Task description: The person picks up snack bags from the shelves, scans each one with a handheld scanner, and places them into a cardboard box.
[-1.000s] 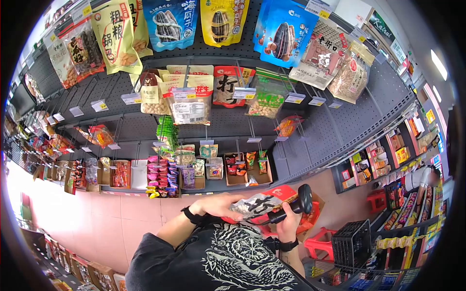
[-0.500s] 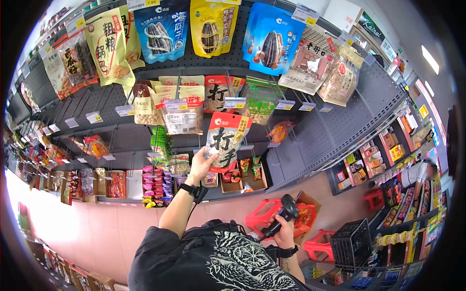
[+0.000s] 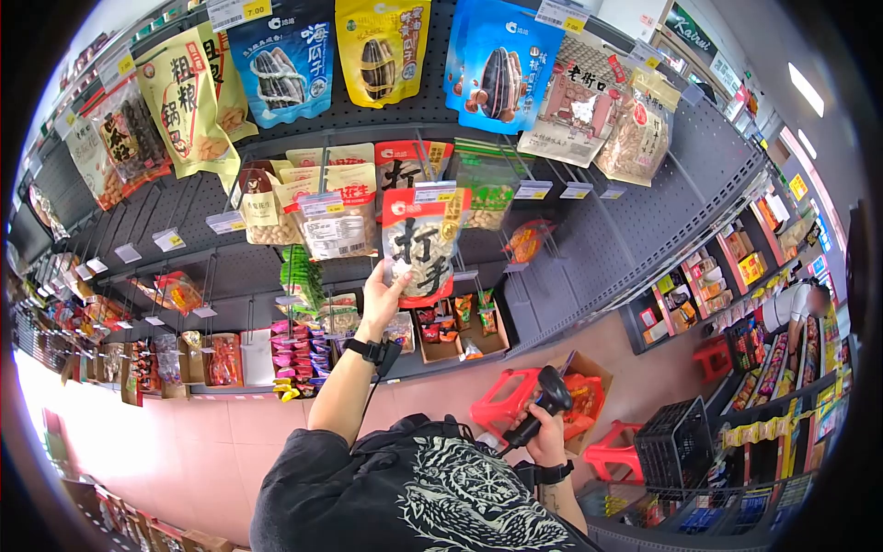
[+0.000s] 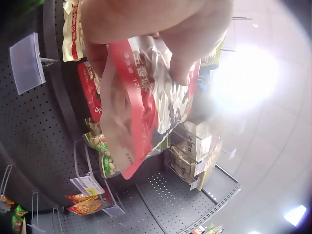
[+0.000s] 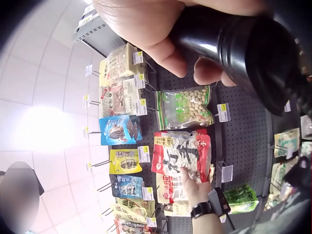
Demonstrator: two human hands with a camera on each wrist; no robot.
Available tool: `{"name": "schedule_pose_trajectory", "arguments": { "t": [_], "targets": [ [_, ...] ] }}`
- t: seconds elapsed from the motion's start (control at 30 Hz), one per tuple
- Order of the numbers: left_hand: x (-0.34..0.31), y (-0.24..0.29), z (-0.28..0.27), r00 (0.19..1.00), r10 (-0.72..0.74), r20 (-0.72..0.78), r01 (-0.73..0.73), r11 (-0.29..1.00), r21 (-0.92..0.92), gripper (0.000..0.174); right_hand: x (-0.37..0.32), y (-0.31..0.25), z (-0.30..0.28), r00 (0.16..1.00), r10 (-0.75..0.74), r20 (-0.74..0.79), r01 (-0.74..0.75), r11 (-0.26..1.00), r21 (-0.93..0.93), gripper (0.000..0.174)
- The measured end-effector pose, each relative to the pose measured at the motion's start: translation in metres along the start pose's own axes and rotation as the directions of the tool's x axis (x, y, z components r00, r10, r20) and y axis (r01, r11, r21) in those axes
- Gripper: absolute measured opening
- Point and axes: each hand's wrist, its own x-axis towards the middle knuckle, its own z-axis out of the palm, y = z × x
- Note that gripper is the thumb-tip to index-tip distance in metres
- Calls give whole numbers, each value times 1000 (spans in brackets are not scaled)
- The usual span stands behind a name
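My left hand pinches the lower left part of a red and white snack bag, upright before the middle row of hooks. A price tag overlaps the bag's top; a similar red bag hangs behind. In the left wrist view, thumb and fingers grip the bag. My right hand holds a black handheld scanner low by my body; in the right wrist view its fingers curl round the black handle. Whether the bag hangs on a hook cannot be told.
Blue and yellow bags hang on the top row. Boxes of small snacks line the bottom shelf. Red stools, a black crate and an open carton stand at the right. A person is at the far right.
The bag went from between both hands near my chest up and forward to the hooks in my left hand. My right hand stayed low with the scanner.
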Motion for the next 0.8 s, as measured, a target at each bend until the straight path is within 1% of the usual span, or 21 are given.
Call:
{"name": "schedule_pose_trajectory", "arguments": {
  "t": [0.07,0.1,0.2,0.23,0.33,0.4,0.5,0.53,0.57,0.63,0.7,0.77,0.8],
  "targets": [
    [-7,3,-1,996,-34,84,23,992,123,35,0,-2,3,1000,-4,-4,4,1000,-2,32],
    [-8,5,0,996,-36,85,26,992,123,35,-1,-2,3,1000,-6,-6,6,1000,-7,32],
    [-6,10,4,1000,-5,-8,5,998,58,36,1,-2,3,1000,-4,2,4,1000,-3,32],
    [-4,12,5,1000,0,-20,-1,999,-45,36,2,-2,2,1000,-2,2,2,1000,-4,32],
    [4,16,5,999,-37,-6,36,995,-90,36,5,-2,2,1000,7,24,-6,1000,-17,32],
    [7,12,5,998,-60,35,60,998,-13,35,5,-2,5,1000,10,11,-10,1000,-26,32],
    [1,7,7,997,-62,37,63,998,-32,34,5,-3,8,1000,29,7,-29,996,-86,29],
    [-3,6,8,997,-70,29,72,994,-79,35,5,-3,8,1000,27,6,-27,996,-85,29],
    [-6,5,8,997,-71,30,74,994,-80,35,5,-2,7,1000,25,8,-24,996,-81,29],
    [-10,4,6,995,-97,12,98,985,-143,35,4,-2,7,1000,22,7,-22,997,-76,30],
    [-16,20,9,995,-100,15,101,981,-167,34,3,-2,7,1000,24,12,-24,998,-54,30],
    [-16,28,10,992,-119,29,123,951,-285,33,4,-1,6,1000,27,2,-27,999,-30,30],
    [-16,27,10,993,-116,39,122,952,-281,31,4,-1,6,1000,29,-4,-29,1000,-8,29]
  ]
}}
